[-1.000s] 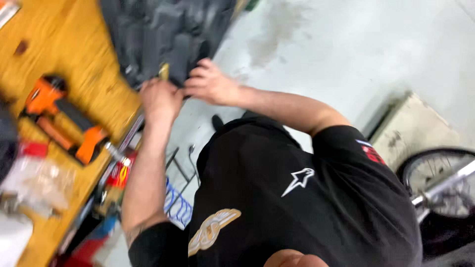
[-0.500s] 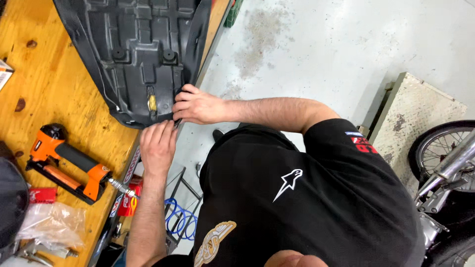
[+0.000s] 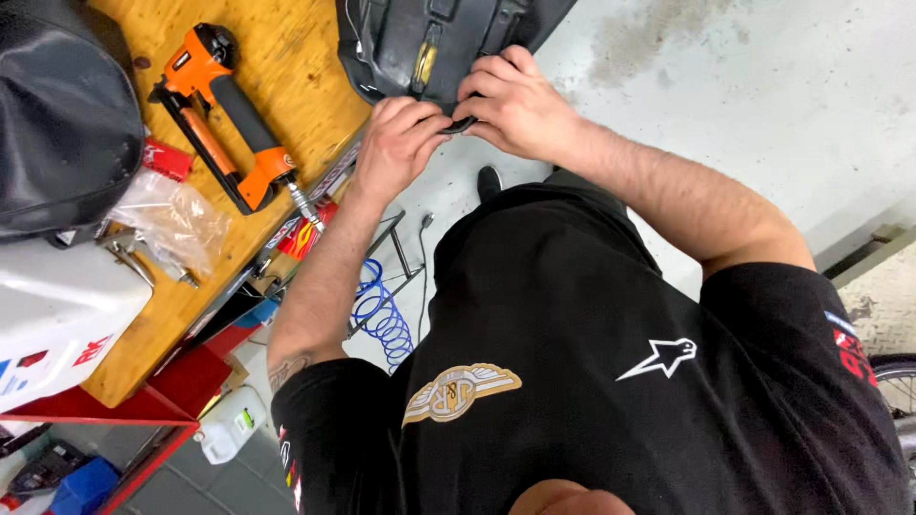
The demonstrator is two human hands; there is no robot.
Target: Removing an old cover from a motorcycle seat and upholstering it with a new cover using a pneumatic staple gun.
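Both hands on the near edge of the black moulded seat base (image 3: 429, 43), which lies underside-up at the edge of the wooden surface (image 3: 286, 95) and overhangs it toward me. Left hand (image 3: 401, 143) and right hand (image 3: 515, 100) meet at a small dark tab (image 3: 461, 125) on that edge; the fingers of both are curled in and pinching it between them. Looks like I'm mid-way fitting or seating that edge piece. Next move calls for a firm, even squeeze along the rim without letting the base slide off the surface.

Orange air stapler (image 3: 224, 110) lies untouched to my left, near the clear plastic bag (image 3: 176, 219).

Versus half a second back: view has shifted, the base sits higher in frame, and my left hand has come up from below to join the right.
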